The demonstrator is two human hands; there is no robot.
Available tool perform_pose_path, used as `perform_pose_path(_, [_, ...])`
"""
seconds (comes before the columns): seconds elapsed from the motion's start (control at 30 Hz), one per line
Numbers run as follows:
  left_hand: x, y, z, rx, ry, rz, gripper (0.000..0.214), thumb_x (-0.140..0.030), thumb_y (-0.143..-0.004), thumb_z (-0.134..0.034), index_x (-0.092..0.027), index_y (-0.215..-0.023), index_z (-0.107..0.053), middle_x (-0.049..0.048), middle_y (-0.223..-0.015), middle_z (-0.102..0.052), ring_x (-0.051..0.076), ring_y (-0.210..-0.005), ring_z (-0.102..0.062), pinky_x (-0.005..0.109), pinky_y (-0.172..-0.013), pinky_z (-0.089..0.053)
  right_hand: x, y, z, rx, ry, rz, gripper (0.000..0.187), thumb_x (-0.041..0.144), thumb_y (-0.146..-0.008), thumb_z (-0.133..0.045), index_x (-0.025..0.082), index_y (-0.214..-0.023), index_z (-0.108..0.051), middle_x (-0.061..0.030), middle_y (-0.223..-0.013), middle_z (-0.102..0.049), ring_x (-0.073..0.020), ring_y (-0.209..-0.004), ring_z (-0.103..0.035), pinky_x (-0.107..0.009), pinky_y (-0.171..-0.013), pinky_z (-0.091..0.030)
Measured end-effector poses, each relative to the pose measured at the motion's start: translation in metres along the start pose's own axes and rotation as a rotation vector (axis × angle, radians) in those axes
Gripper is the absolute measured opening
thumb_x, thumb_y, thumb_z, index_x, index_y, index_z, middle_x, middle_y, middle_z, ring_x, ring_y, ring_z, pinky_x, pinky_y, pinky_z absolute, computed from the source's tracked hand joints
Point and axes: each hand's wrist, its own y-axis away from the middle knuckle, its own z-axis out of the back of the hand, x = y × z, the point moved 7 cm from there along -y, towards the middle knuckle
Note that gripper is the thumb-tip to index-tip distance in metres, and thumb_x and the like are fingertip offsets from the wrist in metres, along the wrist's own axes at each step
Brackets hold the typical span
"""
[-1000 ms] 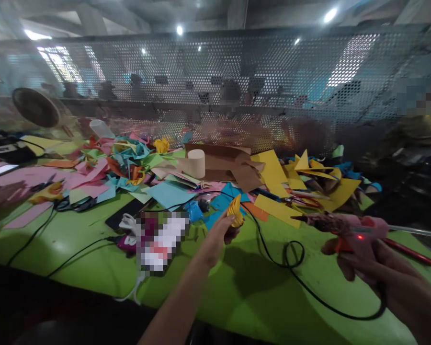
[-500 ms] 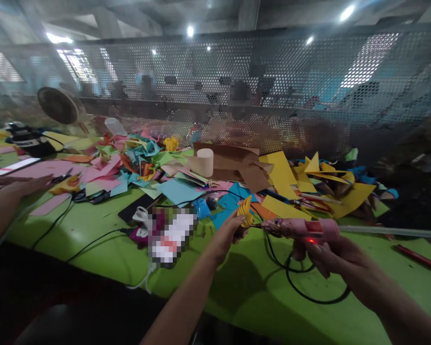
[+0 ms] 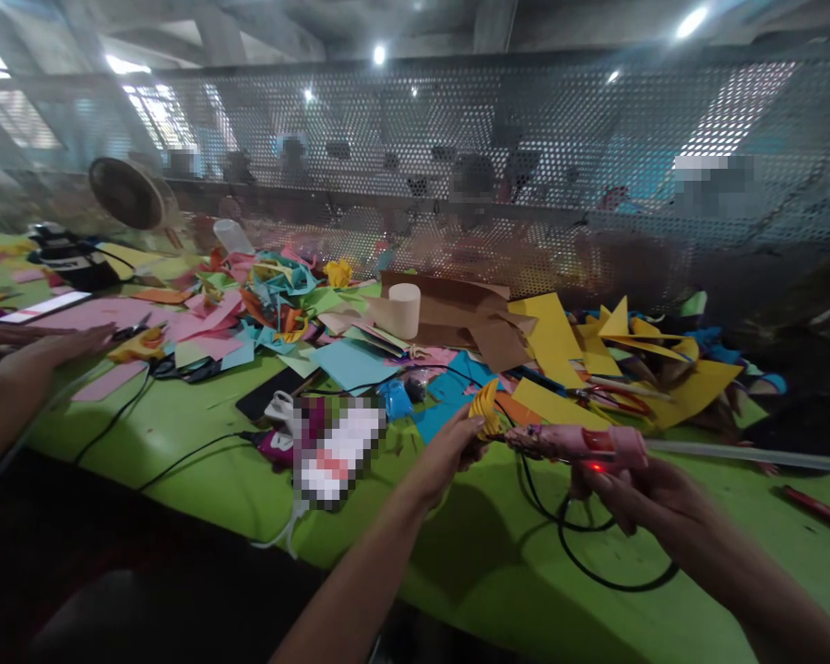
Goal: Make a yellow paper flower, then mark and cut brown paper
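Note:
My left hand [image 3: 453,454] pinches a small yellow folded paper piece [image 3: 485,409] with a ridged, layered edge. Wrapped around the handle of a pink hot glue gun [image 3: 622,446] is my right hand [image 3: 629,498]. A red light glows on the gun's underside. Its dirty nozzle end points left, close against the lower part of the yellow piece; whether they touch, I cannot tell. A clear glue stick [image 3: 740,451] sticks out of the gun's back. The gun's black cord [image 3: 615,586] loops on the green table [image 3: 518,590] below.
Coloured paper scraps [image 3: 214,318] lie heaped at the back left, yellow sheets [image 3: 553,341] at the back right. A cream cylinder [image 3: 404,312] stands mid-table. Cables and a purple power strip [image 3: 277,446] are left of my arm. Another person's hand [image 3: 55,346] rests far left.
The whole view has shifted slightly, with the table things appearing further right. The glue gun's nozzle and the yellow paper piece are still close together, in the same grips.

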Motion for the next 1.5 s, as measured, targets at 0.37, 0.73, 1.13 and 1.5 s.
perform_pose_path(0.37, [0.007, -0.001, 0.003, -0.049, 0.038, 0.038, 0.038, -0.053, -0.081, -0.055, -0.021, -0.101, -0.057, -0.0025, -0.074, -0.05, 0.009, -0.057, -0.041, 0.022, -0.05, -0.019, 0.004, 0.0, -0.001, 0.022, 0.069, 0.01, 0.05, 0.067, -0.079, -0.061, 0.018, -0.08, -0.071, -0.0029, -0.065, -0.06, -0.0121, -0.054, -0.042, -0.022, -0.046, -0.036])
perform_pose_path(0.73, [0.005, 0.0, 0.001, -0.028, 0.035, 0.036, 0.035, -0.05, -0.082, -0.055, -0.02, -0.1, -0.057, -0.0026, -0.075, -0.051, 0.009, -0.057, -0.04, 0.022, -0.05, -0.019, 0.02, 0.001, -0.005, -0.001, 0.02, 0.008, 0.051, 0.068, -0.078, -0.062, 0.018, -0.074, -0.07, -0.0007, -0.059, -0.051, -0.0134, -0.054, -0.039, -0.024, -0.047, -0.033])
perform_pose_path(1.13, [0.007, 0.001, 0.003, -0.052, 0.052, 0.048, 0.036, -0.052, -0.083, -0.056, -0.021, -0.101, -0.059, -0.0018, -0.077, -0.053, 0.009, -0.06, -0.043, 0.022, -0.052, -0.024, 0.002, -0.002, -0.001, 0.024, 0.034, 0.012, 0.048, 0.066, -0.077, -0.064, 0.018, -0.081, -0.071, -0.0025, -0.064, -0.058, -0.0131, -0.054, -0.041, -0.024, -0.046, -0.035])
perform_pose_path(1.5, [0.003, 0.0, 0.001, -0.036, 0.03, 0.033, 0.041, -0.056, -0.082, -0.054, -0.021, -0.102, -0.056, -0.0031, -0.072, -0.049, 0.009, -0.055, -0.037, 0.023, -0.049, -0.017, 0.001, -0.001, 0.002, -0.006, 0.019, 0.013, 0.048, 0.065, -0.077, -0.065, 0.018, -0.079, -0.073, -0.0025, -0.062, -0.059, -0.0125, -0.051, -0.043, -0.023, -0.044, -0.038])
